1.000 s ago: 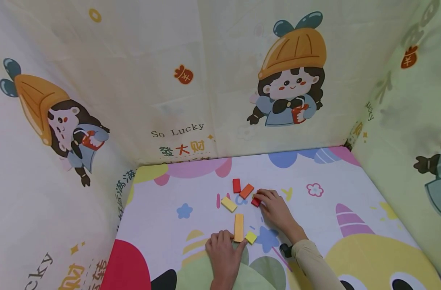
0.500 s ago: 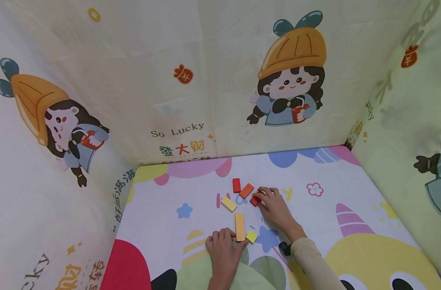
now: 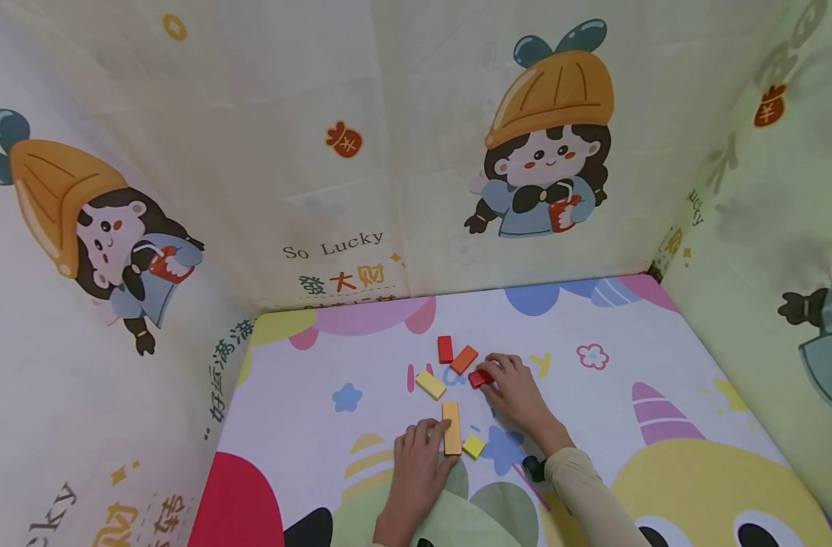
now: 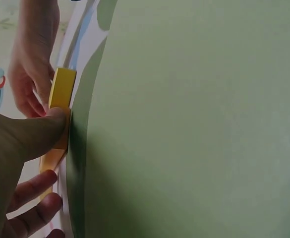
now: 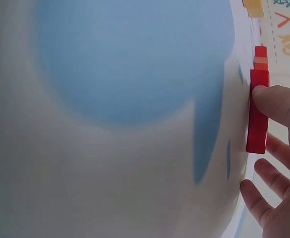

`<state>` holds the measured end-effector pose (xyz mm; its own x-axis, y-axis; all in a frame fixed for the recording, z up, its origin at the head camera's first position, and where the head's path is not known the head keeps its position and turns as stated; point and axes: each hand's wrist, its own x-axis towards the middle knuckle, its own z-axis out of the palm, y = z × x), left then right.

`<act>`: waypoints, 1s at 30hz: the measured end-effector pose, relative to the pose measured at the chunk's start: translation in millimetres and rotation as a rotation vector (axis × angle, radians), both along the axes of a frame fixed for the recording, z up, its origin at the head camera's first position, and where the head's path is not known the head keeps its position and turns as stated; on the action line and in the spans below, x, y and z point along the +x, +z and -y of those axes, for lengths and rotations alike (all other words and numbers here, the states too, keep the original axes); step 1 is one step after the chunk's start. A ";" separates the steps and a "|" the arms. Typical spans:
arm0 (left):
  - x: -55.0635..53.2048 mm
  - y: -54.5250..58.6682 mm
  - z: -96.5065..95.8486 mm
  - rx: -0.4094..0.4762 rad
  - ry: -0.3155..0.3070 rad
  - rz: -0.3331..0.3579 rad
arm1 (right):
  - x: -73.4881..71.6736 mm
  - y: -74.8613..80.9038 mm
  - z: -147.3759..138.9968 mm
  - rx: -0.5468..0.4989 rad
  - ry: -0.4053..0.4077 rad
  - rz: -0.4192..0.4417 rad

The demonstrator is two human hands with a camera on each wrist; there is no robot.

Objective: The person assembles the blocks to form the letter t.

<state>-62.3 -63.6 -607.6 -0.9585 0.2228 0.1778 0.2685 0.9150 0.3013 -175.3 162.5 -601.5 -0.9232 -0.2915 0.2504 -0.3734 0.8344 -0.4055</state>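
Observation:
My left hand is at the long light-orange block, its thumb at the near end and fingertips along the left side. In the left wrist view the thumb covers part of that block, and the yellow block shows beyond it. My right hand pinches a red block lying on the mat. The right wrist view has the thumb on the near face of this block, with fingers partly hidden behind it.
Beyond the hands lie another red block, an orange block and a pale yellow block. The printed mat meets patterned cloth walls at the back and both sides.
My left hand's fingers have moved forward along the light-orange block, and its thumb has come away from the yellow block. The right hand has turned the red block and shifted it slightly left.

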 end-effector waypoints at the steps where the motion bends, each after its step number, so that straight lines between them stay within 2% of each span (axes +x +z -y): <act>1: -0.4 0.3 0.5 -0.004 -0.010 -0.002 | 0.0 -0.2 0.4 0.002 -0.002 0.004; 8: -3.1 -0.6 1.8 -0.038 -0.041 0.011 | -0.4 0.6 1.4 0.029 -0.010 0.053; 14: -4.0 -1.6 3.5 -0.041 -0.063 -0.036 | -1.5 1.3 1.5 0.035 -0.002 0.066; 22: -6.7 1.0 2.2 -0.061 -0.046 0.006 | -1.7 1.9 2.9 0.031 0.014 0.039; 30: -8.2 1.9 1.8 -0.062 -0.056 -0.008 | -0.8 2.4 5.9 0.036 -0.002 0.092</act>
